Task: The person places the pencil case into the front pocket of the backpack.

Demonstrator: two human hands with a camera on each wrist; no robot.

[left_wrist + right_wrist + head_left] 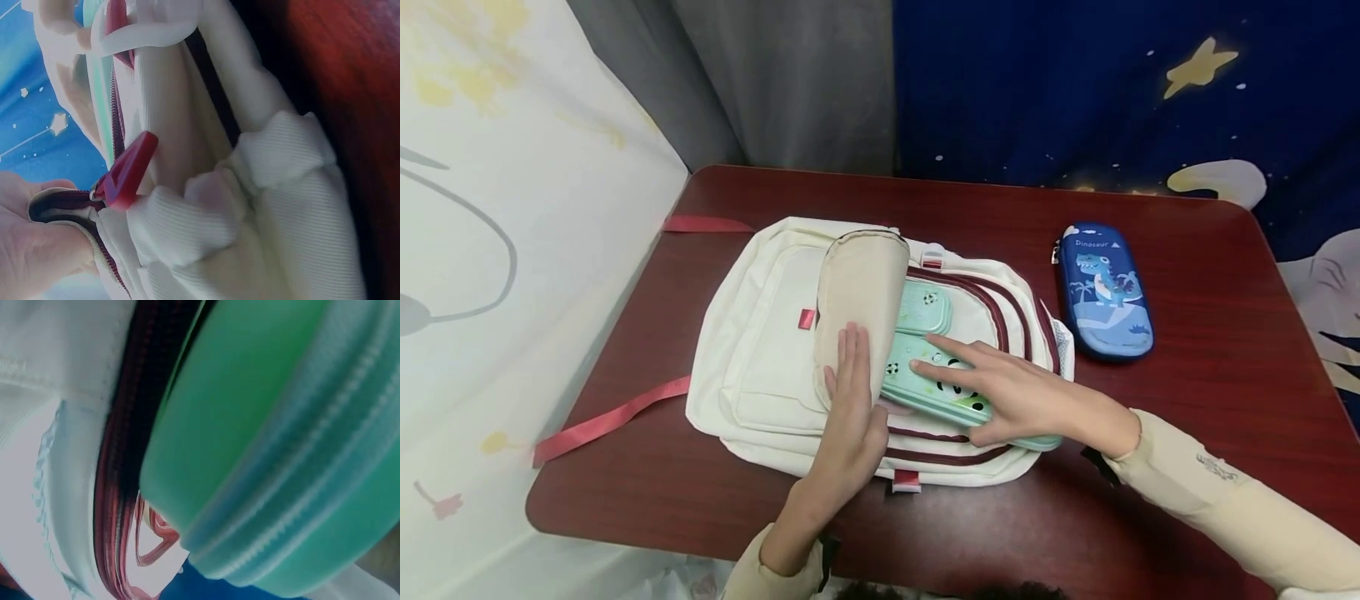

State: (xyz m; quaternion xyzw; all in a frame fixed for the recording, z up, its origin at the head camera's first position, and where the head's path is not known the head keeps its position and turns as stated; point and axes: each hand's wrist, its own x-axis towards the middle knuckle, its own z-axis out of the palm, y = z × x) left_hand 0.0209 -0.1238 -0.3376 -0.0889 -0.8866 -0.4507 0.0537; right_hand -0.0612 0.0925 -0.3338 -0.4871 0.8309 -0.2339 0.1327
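I've got the left hand gripping the beige flap of the white backpack, fingers laid along its face. Right hand: fingers spread, fairly straight, resting on the mint-green panda case. I see that case at the open front pocket, left part hidden under the flap. Backpack flat on dark red surface; blue dinosaur case just right of it.

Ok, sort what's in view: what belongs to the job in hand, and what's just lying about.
Part of the job:
white backpack, open
its front flap, left hand on it
green panda case, right hand on it

Apparently just lying about:
blue dinosaur case, on the table, apart from the backpack
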